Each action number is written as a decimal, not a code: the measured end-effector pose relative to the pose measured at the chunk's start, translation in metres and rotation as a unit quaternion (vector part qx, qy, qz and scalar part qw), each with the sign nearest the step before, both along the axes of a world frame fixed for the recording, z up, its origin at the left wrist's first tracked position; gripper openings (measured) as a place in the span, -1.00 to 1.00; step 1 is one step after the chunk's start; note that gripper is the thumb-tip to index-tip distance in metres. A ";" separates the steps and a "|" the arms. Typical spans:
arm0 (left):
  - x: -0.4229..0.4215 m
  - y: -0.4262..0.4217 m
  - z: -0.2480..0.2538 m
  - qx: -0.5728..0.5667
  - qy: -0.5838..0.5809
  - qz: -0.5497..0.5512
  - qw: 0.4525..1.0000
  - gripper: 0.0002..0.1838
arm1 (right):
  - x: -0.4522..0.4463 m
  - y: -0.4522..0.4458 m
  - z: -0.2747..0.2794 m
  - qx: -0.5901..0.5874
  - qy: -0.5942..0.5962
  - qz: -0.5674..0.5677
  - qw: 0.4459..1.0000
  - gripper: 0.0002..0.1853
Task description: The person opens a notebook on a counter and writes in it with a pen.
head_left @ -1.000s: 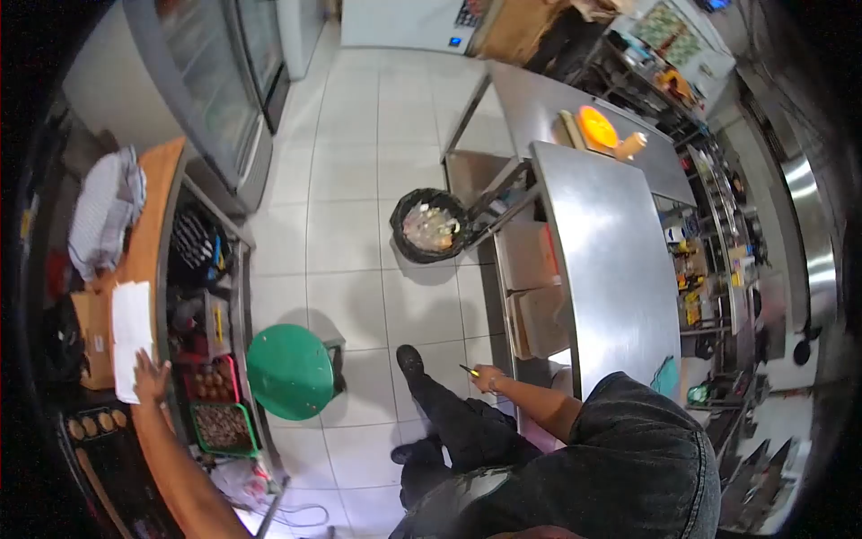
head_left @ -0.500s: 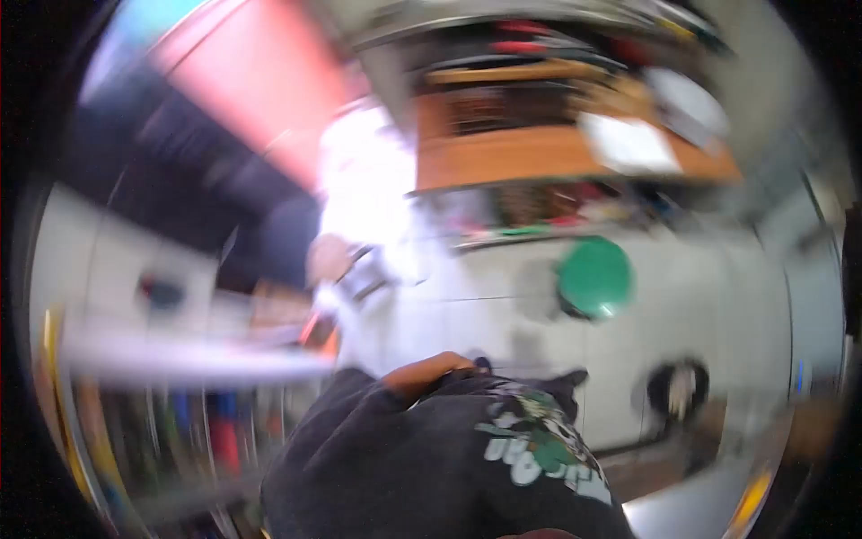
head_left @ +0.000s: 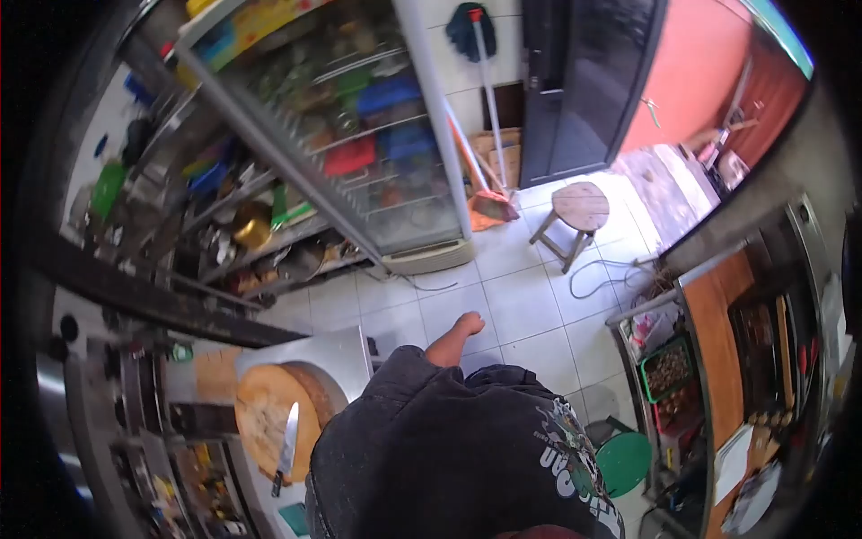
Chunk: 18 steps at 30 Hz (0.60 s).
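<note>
My left hand (head_left: 469,322) hangs at my side over the white tiled floor (head_left: 523,305), past the dark sleeve. Its fingers look curled in, and nothing shows in them. My right hand is out of view, beyond my dark printed shirt (head_left: 422,458). Left of my body, a round wooden chopping board (head_left: 260,413) rests on a metal-topped counter (head_left: 346,355). A knife (head_left: 289,440) with a dark handle lies across the board, untouched.
Ahead stands a glass-door fridge (head_left: 377,171), with a broom (head_left: 485,180) and dark door (head_left: 584,90) to its right. A wooden stool (head_left: 580,208) stands near the doorway. A green stool (head_left: 624,463) and wooden-topped counter (head_left: 718,305) are right; shelves (head_left: 269,247) are left.
My view has swung left and sharpened. The doorway has shifted from left to right in view, and the fridge, chopping board and knife now show clearly. My left hand has come away from my body.
</note>
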<state>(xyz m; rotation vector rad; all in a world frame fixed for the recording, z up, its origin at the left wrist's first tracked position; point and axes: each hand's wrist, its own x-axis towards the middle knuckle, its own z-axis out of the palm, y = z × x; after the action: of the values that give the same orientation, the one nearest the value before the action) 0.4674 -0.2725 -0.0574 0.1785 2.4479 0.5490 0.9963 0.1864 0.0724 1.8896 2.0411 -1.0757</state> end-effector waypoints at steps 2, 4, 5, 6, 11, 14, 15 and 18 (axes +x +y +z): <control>0.042 -0.021 -0.004 -0.017 -0.075 -0.041 0.996 -0.46 | -0.004 0.040 -0.002 -0.008 0.053 -0.012 0.998 -0.40; 0.095 -0.039 -0.017 -0.005 -0.086 -0.111 0.990 -0.53 | -0.006 0.086 -0.021 -0.052 0.164 -0.052 0.984 -0.39; 0.123 -0.050 -0.032 -0.003 -0.067 -0.165 0.984 -0.56 | -0.013 0.108 -0.037 -0.100 0.249 -0.083 0.960 -0.38; 0.155 -0.072 -0.039 0.064 -0.059 -0.130 0.988 -0.63 | -0.020 0.127 -0.053 -0.133 0.299 -0.099 0.940 -0.38; 0.219 -0.093 0.000 0.348 0.065 -0.022 0.935 -0.76 | -0.140 0.082 -0.054 -0.035 0.092 0.448 0.889 -0.57; 0.198 -0.069 -0.064 0.172 -0.028 -0.072 0.982 -0.78 | -0.154 0.028 -0.033 0.077 -0.034 0.554 0.828 -0.70; 0.188 -0.060 -0.066 0.132 -0.065 -0.069 0.987 -0.71 | -0.157 0.013 -0.025 0.023 -0.049 0.472 0.880 -0.70; 0.151 -0.013 -0.012 0.123 -0.223 0.075 0.964 -0.44 | -0.163 -0.004 -0.009 -0.001 -0.065 0.443 0.894 -0.70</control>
<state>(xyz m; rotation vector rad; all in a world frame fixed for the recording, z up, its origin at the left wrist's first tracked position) 0.6180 -0.2854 -0.0689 -0.0313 1.9595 0.8598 0.8332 0.1821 0.0636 0.7675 2.3775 -0.6613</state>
